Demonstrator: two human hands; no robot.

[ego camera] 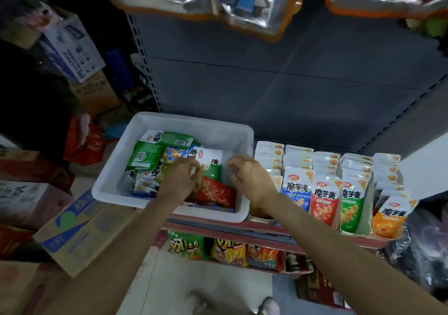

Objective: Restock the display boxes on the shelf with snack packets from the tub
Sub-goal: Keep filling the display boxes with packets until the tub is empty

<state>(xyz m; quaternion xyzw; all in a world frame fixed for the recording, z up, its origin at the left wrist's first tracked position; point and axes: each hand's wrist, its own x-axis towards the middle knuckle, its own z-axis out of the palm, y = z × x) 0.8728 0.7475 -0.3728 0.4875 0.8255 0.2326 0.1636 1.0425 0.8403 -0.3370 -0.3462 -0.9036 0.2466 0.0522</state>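
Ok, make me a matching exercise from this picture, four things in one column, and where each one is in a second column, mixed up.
Things:
1. white tub
2. red packet
3. orange packet
4. blue and white carton

Places:
A. front of the display row at the far right of the shelf
B. left end of the shelf, both hands inside it
C. front of a display row between the blue and green fronts
D. tilted below the tub's left corner

Pairs: 1-B, 2-C, 3-A, 4-D
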